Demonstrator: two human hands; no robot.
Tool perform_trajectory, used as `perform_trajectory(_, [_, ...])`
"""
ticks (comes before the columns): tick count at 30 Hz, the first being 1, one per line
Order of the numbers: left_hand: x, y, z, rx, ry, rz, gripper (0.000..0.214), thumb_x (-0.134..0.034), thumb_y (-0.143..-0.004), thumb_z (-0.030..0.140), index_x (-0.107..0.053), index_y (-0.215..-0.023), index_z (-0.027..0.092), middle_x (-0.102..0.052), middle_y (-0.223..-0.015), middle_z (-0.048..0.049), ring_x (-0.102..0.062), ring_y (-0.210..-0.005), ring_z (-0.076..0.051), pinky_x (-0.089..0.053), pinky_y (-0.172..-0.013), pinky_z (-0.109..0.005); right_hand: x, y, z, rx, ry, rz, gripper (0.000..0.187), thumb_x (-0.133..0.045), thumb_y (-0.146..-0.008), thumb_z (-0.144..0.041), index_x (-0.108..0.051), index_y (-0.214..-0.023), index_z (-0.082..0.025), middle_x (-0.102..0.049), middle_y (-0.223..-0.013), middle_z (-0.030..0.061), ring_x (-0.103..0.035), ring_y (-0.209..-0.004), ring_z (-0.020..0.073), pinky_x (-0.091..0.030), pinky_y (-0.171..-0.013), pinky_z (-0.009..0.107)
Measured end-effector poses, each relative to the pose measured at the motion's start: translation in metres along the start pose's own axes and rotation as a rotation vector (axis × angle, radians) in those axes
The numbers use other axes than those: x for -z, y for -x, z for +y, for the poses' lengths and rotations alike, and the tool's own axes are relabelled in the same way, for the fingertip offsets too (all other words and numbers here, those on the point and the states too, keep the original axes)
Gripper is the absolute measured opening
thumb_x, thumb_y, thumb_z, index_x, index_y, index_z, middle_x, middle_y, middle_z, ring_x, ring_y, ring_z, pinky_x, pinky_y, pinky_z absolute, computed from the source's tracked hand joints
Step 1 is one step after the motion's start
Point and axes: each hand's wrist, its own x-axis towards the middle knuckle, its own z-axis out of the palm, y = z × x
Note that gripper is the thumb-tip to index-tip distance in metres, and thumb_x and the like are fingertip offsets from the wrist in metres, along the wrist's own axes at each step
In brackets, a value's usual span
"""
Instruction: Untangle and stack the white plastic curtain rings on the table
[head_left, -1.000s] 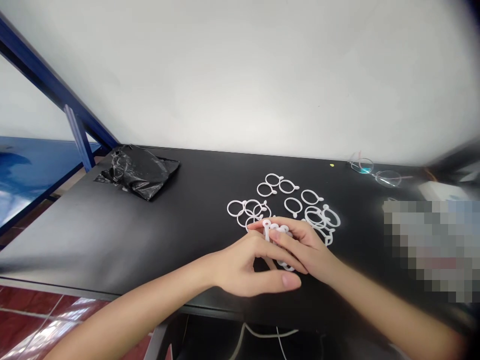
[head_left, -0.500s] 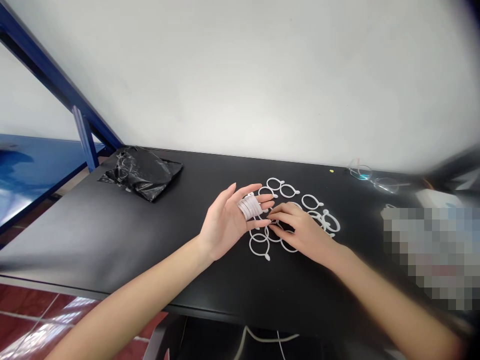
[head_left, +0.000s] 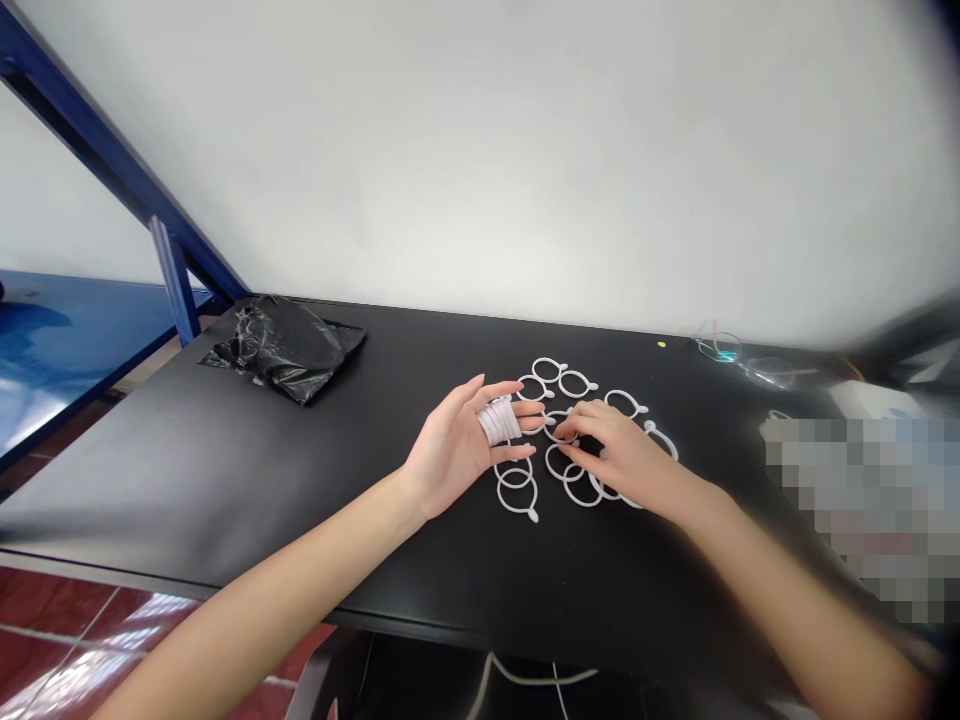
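Observation:
My left hand point(head_left: 454, 455) is palm up with its fingers stretched out. A stack of white curtain rings point(head_left: 498, 422) is threaded around its middle fingers. To its right, my right hand point(head_left: 626, 450) reaches down over loose curtain rings spread on the black table. Its thumb and fingertips close on the edge of one white curtain ring point(head_left: 551, 433). Below the left fingers, two rings overlap, the nearer curtain ring point(head_left: 499, 500) with its small tab pointing toward me. Several more rings lie behind and under the right hand, partly hidden by it.
A crumpled black plastic bag point(head_left: 289, 345) lies at the table's back left. Eyeglasses point(head_left: 772, 373) rest near the wall at the right, beside a blurred-out area. A blue metal frame point(head_left: 174, 280) rises at the left. The black table point(head_left: 420, 600) meets a white wall.
My right hand has moved slightly right, away from the left fingers, uncovering some rings. Rings under it have shifted right and toward me. The left hand stays nearly still with its stack.

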Motion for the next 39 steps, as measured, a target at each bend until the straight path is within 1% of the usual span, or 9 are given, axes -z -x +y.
perform_trajectory(8, [-0.001, 0.0, 0.001, 0.021, -0.026, -0.004, 0.039, -0.049, -0.093, 0.045, -0.062, -0.114, 0.014, -0.066, -0.112, -0.0156, -0.062, -0.106, -0.027, -0.053, -0.08, -0.036, 0.019, 0.002, -0.007, -0.195, -0.161, 0.045, 0.019, -0.063, -0.086, -0.039, -0.064, -0.077, -0.022, -0.067, -0.081, 0.0031, -0.063, -0.076, 0.0207, -0.051, -0.068, 0.036])
perform_trajectory(12, [-0.003, 0.001, 0.0, 0.017, -0.042, 0.011, 0.043, -0.049, -0.093, 0.045, -0.058, -0.121, 0.013, -0.065, -0.12, -0.0186, -0.06, -0.113, -0.029, -0.052, -0.085, -0.039, 0.023, 0.002, -0.013, -0.297, -0.425, 0.242, 0.027, -0.069, -0.082, -0.047, -0.064, -0.078, -0.02, -0.067, -0.077, 0.0034, -0.065, -0.071, 0.0192, -0.054, -0.067, 0.033])
perform_trajectory(15, [-0.004, 0.001, -0.001, 0.026, -0.028, 0.01, 0.045, -0.05, -0.093, 0.045, -0.056, -0.124, 0.013, -0.065, -0.121, -0.0191, -0.058, -0.116, -0.03, -0.05, -0.09, -0.042, 0.016, 0.003, -0.022, -0.197, -0.539, 0.36, 0.021, -0.069, -0.083, -0.041, -0.065, -0.08, -0.021, -0.067, -0.084, 0.0047, -0.066, -0.079, 0.02, -0.056, -0.07, 0.033])
perform_trajectory(19, [-0.004, 0.001, -0.004, 0.045, -0.031, -0.04, 0.045, -0.048, -0.094, 0.047, -0.058, -0.124, 0.015, -0.064, -0.121, -0.0175, -0.057, -0.118, -0.03, -0.048, -0.093, -0.043, 0.005, 0.005, -0.035, 0.01, -0.469, 0.322, 0.005, -0.064, -0.088, -0.026, -0.07, -0.089, -0.025, -0.066, -0.101, 0.0054, -0.066, -0.091, 0.0205, -0.056, -0.077, 0.036])
perform_trajectory(22, [-0.004, 0.001, -0.005, 0.035, -0.067, -0.077, 0.043, -0.045, -0.096, 0.047, -0.061, -0.121, 0.016, -0.062, -0.124, -0.0157, -0.055, -0.119, -0.03, -0.049, -0.092, -0.043, 0.001, 0.007, -0.037, 0.077, -0.402, 0.299, 0.016, -0.062, -0.089, -0.021, -0.071, -0.1, -0.028, -0.066, -0.103, 0.0047, -0.065, -0.095, 0.0207, -0.056, -0.082, 0.037])
perform_trajectory(28, [-0.002, 0.001, -0.006, -0.012, -0.118, -0.105, 0.052, -0.039, -0.096, 0.051, -0.072, -0.107, 0.012, -0.068, -0.117, -0.0156, -0.053, -0.123, -0.031, -0.047, -0.096, -0.041, 0.002, 0.006, -0.032, -0.112, -0.641, 0.408, 0.008, -0.066, -0.087, -0.028, -0.071, -0.093, -0.025, -0.067, -0.085, 0.0025, -0.066, -0.076, 0.0165, -0.059, -0.07, 0.032])
perform_trajectory(31, [-0.005, 0.006, -0.007, -0.152, -0.297, -0.198, 0.053, -0.04, -0.096, 0.05, -0.076, -0.1, 0.012, -0.071, -0.112, -0.0151, -0.059, -0.116, -0.031, -0.048, -0.096, -0.04, 0.003, 0.004, -0.035, -0.223, -0.825, 0.31, 0.017, -0.068, -0.085, -0.034, -0.07, -0.099, -0.024, -0.07, -0.089, 0.0031, -0.069, -0.076, 0.0165, -0.06, -0.069, 0.031])
perform_trajectory(36, [-0.018, 0.019, -0.006, -0.277, -0.612, -0.505, 0.052, -0.045, -0.095, 0.051, -0.077, -0.099, 0.01, -0.073, -0.105, -0.0174, -0.066, -0.104, -0.031, -0.05, -0.093, -0.042, -0.002, 0.005, -0.046, -0.179, -0.992, -0.023, 0.028, -0.062, -0.09, -0.037, -0.067, -0.115, -0.024, -0.073, -0.103, 0.0054, -0.07, -0.087, 0.0177, -0.059, -0.076, 0.03])
perform_trajectory(39, [-0.026, 0.02, -0.005, -0.293, -0.727, -0.596, 0.047, -0.049, -0.095, 0.047, -0.075, -0.101, 0.009, -0.074, -0.104, -0.0175, -0.068, -0.101, -0.029, -0.051, -0.094, -0.041, -0.004, 0.007, -0.05, -0.161, -0.983, -0.07, 0.027, -0.057, -0.093, -0.032, -0.067, -0.116, -0.023, -0.074, -0.101, 0.0046, -0.069, -0.084, 0.0161, -0.056, -0.073, 0.027])
